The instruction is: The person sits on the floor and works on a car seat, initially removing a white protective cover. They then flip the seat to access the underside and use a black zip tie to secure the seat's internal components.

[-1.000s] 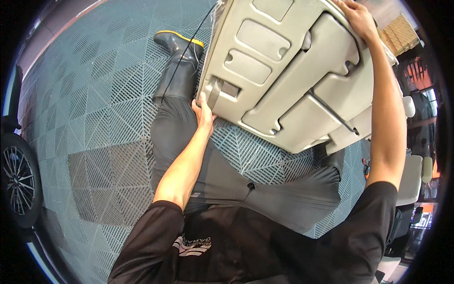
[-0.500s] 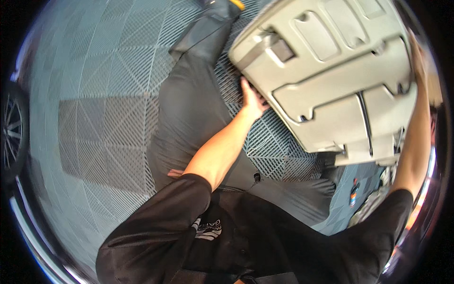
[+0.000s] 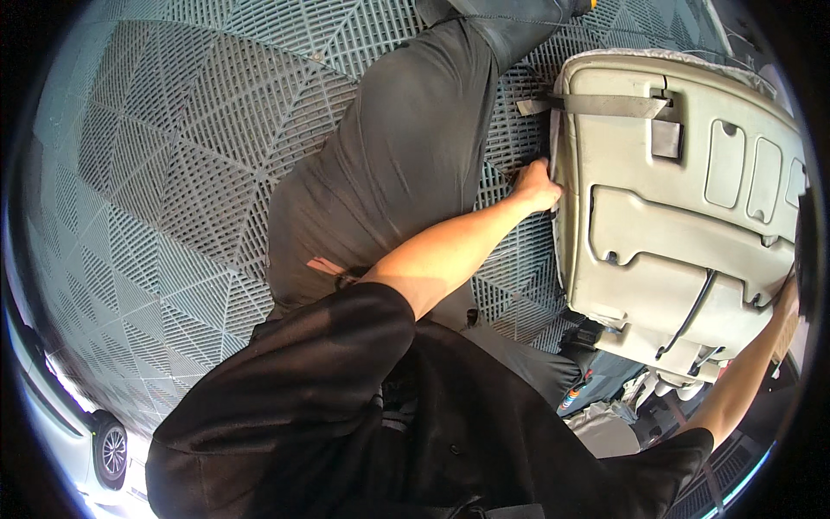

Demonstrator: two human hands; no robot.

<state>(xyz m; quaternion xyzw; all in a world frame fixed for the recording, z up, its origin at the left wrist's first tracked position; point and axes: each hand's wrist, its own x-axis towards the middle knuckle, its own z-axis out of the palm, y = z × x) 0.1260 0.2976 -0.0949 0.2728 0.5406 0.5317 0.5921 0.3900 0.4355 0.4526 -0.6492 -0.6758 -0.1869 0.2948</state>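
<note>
Beige moulded plastic seat shell (image 3: 674,216), two-handed grip

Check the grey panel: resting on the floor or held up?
Held up: the left hand and right hand grip opposite edges of the panel; whether it touches the floor cannot be told.

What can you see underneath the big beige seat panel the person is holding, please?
Under the beige seat panel lies grey grid floor tiling, showing past its left edge by the left hand. Whatever sits directly beneath the panel is covered.
</note>
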